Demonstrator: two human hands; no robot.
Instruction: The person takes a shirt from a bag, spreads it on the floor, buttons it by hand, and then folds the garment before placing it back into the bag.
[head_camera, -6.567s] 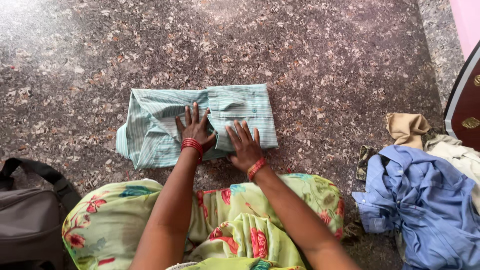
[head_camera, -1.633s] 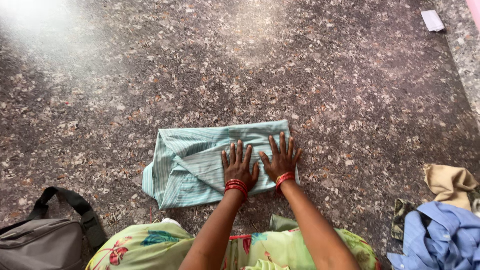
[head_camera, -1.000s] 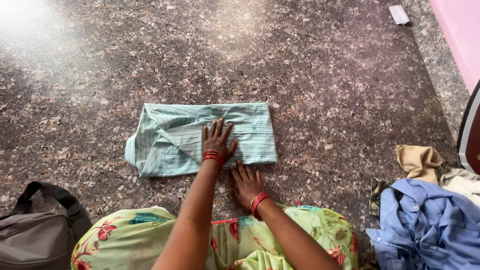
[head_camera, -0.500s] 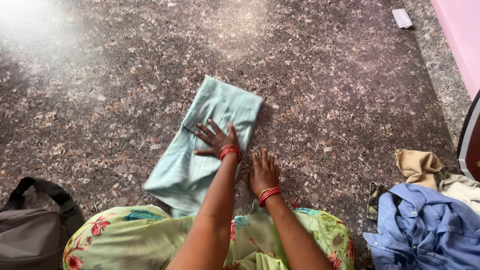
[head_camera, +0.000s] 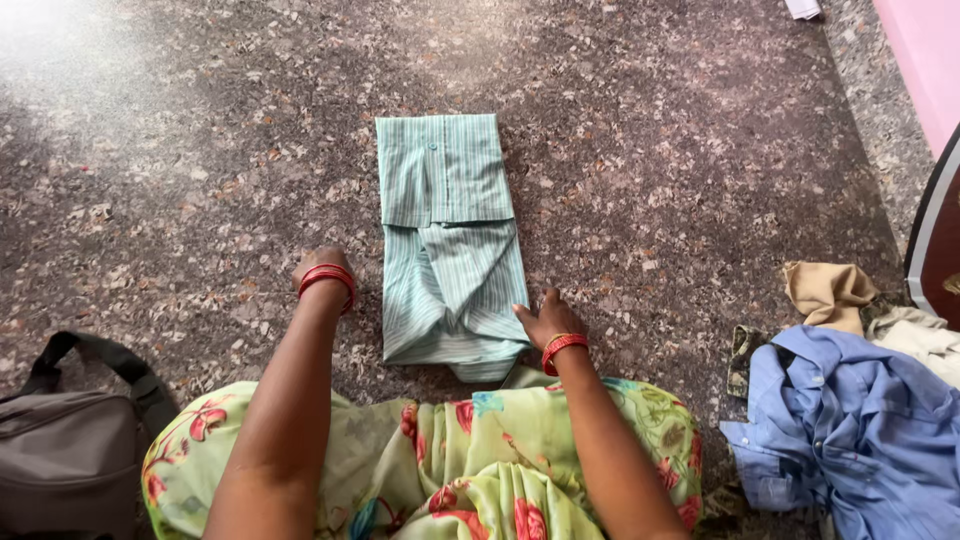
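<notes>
A folded green striped shirt (head_camera: 448, 232) lies lengthwise on the speckled stone floor (head_camera: 640, 150), running straight away from my lap. My right hand (head_camera: 545, 320) rests on the floor, its fingers touching the shirt's near right edge. My left hand (head_camera: 318, 270) is at the shirt's left side, mostly hidden behind my wrist and red bangles, so its fingers do not show. Neither hand visibly holds anything. My green floral garment (head_camera: 450, 470) covers my lap at the bottom.
A pile of clothes lies at the right: a blue shirt (head_camera: 850, 420), a tan cloth (head_camera: 828, 292) and a pale one. A grey bag with a black strap (head_camera: 60, 450) sits at the lower left. A dark door edge (head_camera: 935, 240) and pink wall stand at the right.
The shirt has been turned from lying sideways to lying lengthwise away from me. My left hand has come off it to its left side; my right hand now touches its near right edge.
</notes>
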